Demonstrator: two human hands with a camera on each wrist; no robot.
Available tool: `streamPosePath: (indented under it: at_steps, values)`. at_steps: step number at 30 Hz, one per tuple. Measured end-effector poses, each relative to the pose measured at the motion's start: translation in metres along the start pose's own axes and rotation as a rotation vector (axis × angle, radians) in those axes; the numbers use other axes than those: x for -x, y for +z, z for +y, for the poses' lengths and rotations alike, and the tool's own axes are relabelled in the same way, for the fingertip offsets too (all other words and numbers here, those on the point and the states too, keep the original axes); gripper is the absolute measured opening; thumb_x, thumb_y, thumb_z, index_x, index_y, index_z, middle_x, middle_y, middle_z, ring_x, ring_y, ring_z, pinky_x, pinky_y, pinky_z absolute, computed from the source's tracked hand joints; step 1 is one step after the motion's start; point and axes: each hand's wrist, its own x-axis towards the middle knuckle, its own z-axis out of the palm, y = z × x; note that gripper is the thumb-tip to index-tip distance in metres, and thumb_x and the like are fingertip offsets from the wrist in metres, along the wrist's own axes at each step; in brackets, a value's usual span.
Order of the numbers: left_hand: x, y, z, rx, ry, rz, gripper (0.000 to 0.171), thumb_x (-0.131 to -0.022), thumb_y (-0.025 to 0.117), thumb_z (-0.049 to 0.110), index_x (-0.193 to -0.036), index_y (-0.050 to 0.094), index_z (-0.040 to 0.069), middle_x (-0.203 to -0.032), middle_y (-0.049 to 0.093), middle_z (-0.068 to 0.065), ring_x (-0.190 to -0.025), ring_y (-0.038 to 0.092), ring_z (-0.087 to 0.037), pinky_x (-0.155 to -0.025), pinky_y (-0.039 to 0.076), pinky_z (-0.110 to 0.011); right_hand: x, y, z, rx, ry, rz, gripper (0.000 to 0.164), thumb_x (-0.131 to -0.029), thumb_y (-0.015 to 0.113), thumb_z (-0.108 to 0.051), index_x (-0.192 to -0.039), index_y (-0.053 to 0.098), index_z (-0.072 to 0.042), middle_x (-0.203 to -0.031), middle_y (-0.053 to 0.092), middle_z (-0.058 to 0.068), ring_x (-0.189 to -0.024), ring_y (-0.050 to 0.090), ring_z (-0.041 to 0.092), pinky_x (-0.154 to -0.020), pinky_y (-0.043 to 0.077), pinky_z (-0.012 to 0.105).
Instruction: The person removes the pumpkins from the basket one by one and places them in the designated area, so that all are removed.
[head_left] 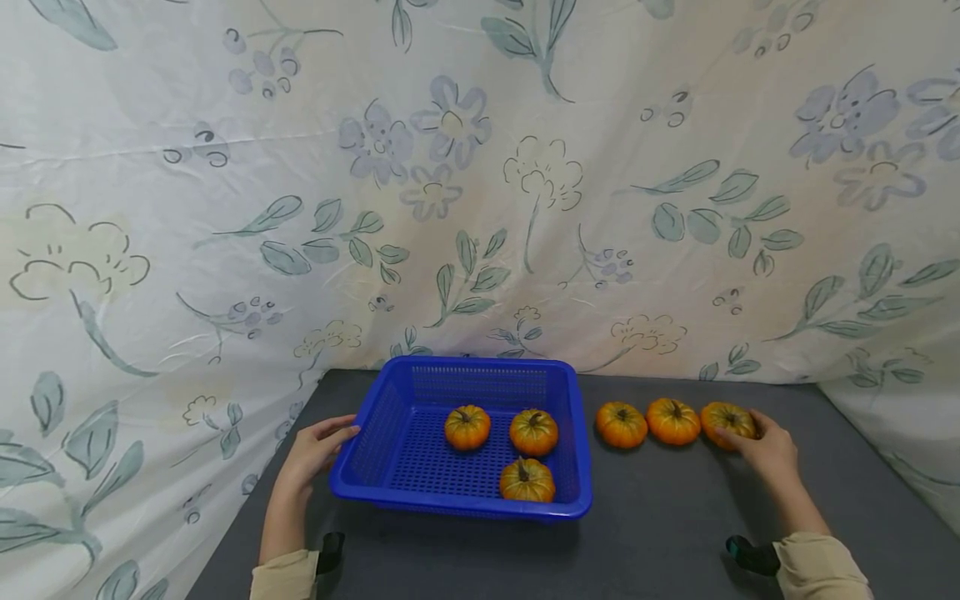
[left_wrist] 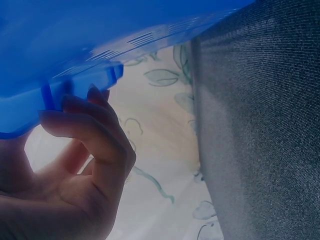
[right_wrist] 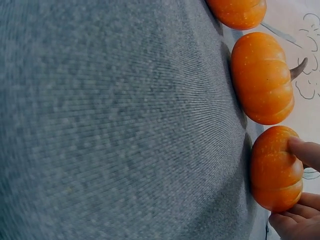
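My left hand (head_left: 309, 454) grips the left rim of a blue plastic basket (head_left: 457, 505), with curled fingers (left_wrist: 87, 125) under the rim in the left wrist view. Inside the basket lie three small orange pumpkins, one toward the middle (head_left: 467, 428), one at the right (head_left: 533, 432) and one near the front (head_left: 527, 481). To the basket's right, three more stand in a row. My right hand (head_left: 772, 454) holds the outermost pumpkin (head_left: 726, 425) between thumb and fingers. Beside it are the middle pumpkin (head_left: 673, 422) and the one nearest the basket (head_left: 621, 425).
A dark grey cloth-like tabletop (head_left: 652, 533) lies under everything. White curtain (head_left: 465, 208) with a flower and leaf print hangs close behind the table and along both sides. Black straps sit at both wrists, by the beige sleeves (head_left: 821, 567).
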Motion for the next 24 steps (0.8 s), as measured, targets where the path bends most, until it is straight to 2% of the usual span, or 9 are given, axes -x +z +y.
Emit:
streamPosePath:
  at_steps: [7,14,24]
  values:
    - [-0.001,0.000,0.000,-0.001,0.005,0.000,0.058,-0.094,0.064,0.037,-0.139,0.052,0.003,-0.139,0.055,-0.022,-0.114,0.060,-0.030,-0.079,0.054,-0.036,0.001,0.000,-0.001,-0.001,0.006,-0.001,0.082,-0.096,0.059,-0.032,-0.151,0.015,0.010,-0.151,0.020,0.039,-0.137,0.021,0.056,-0.112,0.022,0.063]
    - [-0.001,0.000,0.000,0.011,0.007,0.000,0.057,-0.093,0.065,0.036,-0.138,0.053,0.002,-0.137,0.057,-0.021,-0.106,0.062,-0.021,-0.077,0.054,-0.034,0.000,-0.003,-0.003,-0.019,0.012,0.015,0.087,-0.095,0.059,-0.038,-0.152,0.012,0.008,-0.154,0.015,0.036,-0.141,0.017,0.054,-0.113,0.020,0.063]
    - [-0.002,-0.001,-0.002,0.018,0.005,-0.006,0.057,-0.094,0.065,0.036,-0.138,0.052,0.002,-0.136,0.058,-0.021,-0.102,0.062,-0.017,-0.078,0.054,-0.035,0.011,-0.006,-0.032,-0.025,-0.024,0.029,0.088,-0.094,0.060,-0.039,-0.154,0.012,0.003,-0.157,0.012,0.034,-0.143,0.015,0.053,-0.112,0.020,0.066]
